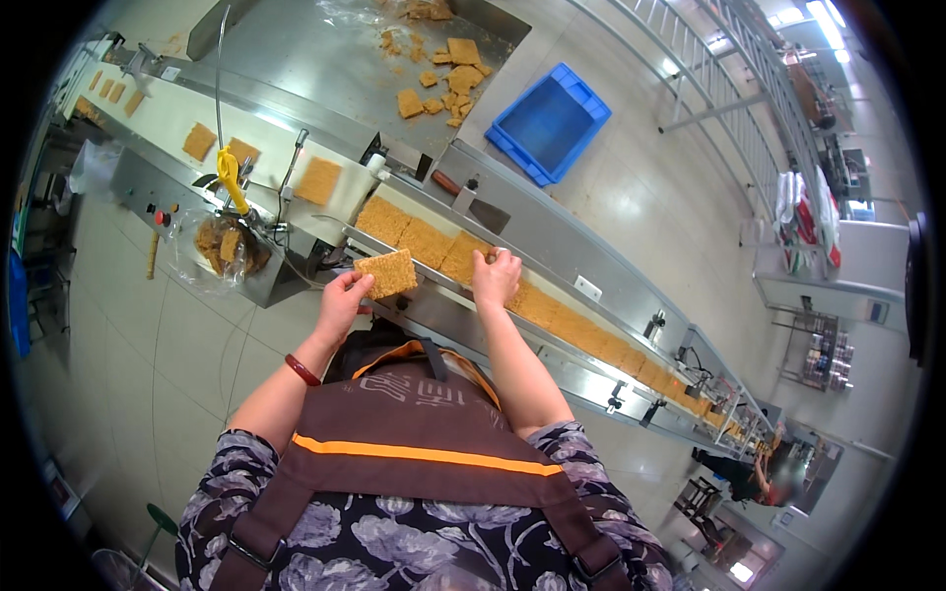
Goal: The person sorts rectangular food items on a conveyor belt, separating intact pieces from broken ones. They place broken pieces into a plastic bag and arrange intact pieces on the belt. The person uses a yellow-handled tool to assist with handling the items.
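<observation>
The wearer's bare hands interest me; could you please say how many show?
2: the left hand holds a golden-brown rectangular slab beside the long metal conveyor; the right hand is at the row of similar slabs on it.

— What is your left hand (342, 303) pinching?
— You have a square grain cracker (390, 273), held at the near edge of the conveyor (347, 200).
— And your right hand (497, 280)?
— You have it at the cracker row (537, 305); a blue plastic crate (594, 102) sits beyond.
</observation>
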`<state>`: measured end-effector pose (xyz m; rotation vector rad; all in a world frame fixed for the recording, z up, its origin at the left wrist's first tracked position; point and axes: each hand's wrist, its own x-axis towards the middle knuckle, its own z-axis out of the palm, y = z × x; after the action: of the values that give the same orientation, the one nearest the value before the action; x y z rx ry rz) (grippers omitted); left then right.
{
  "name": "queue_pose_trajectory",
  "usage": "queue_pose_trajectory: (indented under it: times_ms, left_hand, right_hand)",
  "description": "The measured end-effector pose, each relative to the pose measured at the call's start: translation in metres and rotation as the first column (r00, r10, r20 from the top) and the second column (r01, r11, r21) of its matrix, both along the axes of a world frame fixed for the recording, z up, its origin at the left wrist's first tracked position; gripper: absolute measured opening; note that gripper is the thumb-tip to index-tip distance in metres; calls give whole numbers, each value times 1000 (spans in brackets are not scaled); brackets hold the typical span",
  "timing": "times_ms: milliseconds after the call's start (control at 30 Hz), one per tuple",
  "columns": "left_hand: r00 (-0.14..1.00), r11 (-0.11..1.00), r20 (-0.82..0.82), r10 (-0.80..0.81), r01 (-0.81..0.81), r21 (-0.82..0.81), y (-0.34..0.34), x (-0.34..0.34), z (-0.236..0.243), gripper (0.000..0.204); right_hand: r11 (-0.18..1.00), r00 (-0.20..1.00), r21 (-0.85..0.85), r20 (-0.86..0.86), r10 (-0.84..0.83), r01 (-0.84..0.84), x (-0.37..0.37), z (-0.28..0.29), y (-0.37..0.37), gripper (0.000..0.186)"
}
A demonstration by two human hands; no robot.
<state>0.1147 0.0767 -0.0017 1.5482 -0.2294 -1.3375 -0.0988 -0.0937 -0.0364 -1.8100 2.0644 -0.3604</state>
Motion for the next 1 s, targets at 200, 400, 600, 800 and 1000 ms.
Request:
queue_pose_trajectory:
  times_ms: [200, 400, 600, 800, 1000]
  left_hand:
    - [999, 999, 2, -45, 45, 11, -16, -7, -3, 26]
    - [999, 999, 8, -42, 42, 11, -29, -15, -4, 24]
    - [994, 993, 15, -113, 112, 27, -39, -30, 3, 25]
    - [992, 991, 26, -123, 121, 50, -31, -37, 5, 23]
    - [996, 995, 28, -88, 87, 42, -16, -39, -1, 24]
  right_hand:
    - [986, 831, 145, 535, -152, 87, -54, -3, -9, 34]
    - [879, 455, 379, 754, -474, 288, -133, 11, 28, 28]
    - [980, 913, 168, 374, -163, 106, -159, -4, 49, 16]
    - [987, 929, 84, -335, 159, -138, -163, 31, 45, 22]
    - [935, 845, 344, -474, 248, -82, -188, 24, 28, 22]
